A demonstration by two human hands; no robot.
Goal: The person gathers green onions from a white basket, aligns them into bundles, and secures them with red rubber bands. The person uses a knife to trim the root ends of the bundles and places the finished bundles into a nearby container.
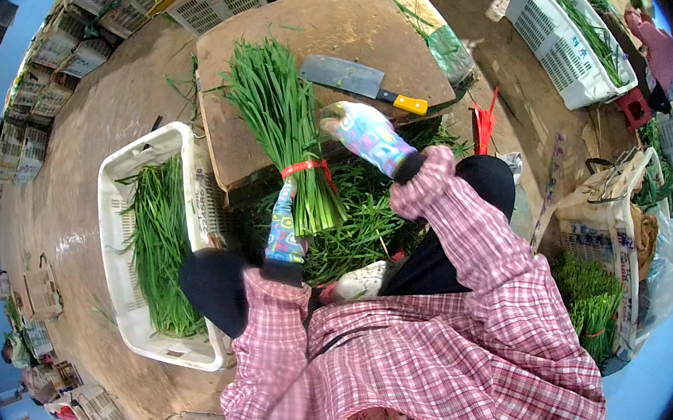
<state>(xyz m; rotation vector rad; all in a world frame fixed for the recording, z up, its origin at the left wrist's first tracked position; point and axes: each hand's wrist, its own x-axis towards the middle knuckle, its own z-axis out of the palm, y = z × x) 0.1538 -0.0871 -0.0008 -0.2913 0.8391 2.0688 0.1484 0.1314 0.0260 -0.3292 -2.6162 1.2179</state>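
A bunch of green garlic chives (275, 105), tied with a red band (305, 166), lies with its leaves on a wooden board (352, 15) and its cut stems past the board's near edge. My left hand (285, 219), in a patterned glove, grips the bunch near the band, its fingers hidden behind the stems. My right hand (358, 129), also gloved, is beside the leaves with fingers curled; whether they hold anything is not visible. Right of the bunch, a cleaver (343, 75) with a yellow-ended handle rests on the board.
At left stands a white plastic crate (193, 183) of loose chives (160, 248). Trimmings (367, 206) are heaped below the board. Red ties (485, 121) hang near my right knee. Another chive crate (561, 53) and a person (658, 52) are at far right. Tied bunches (593, 305) stand at lower right.
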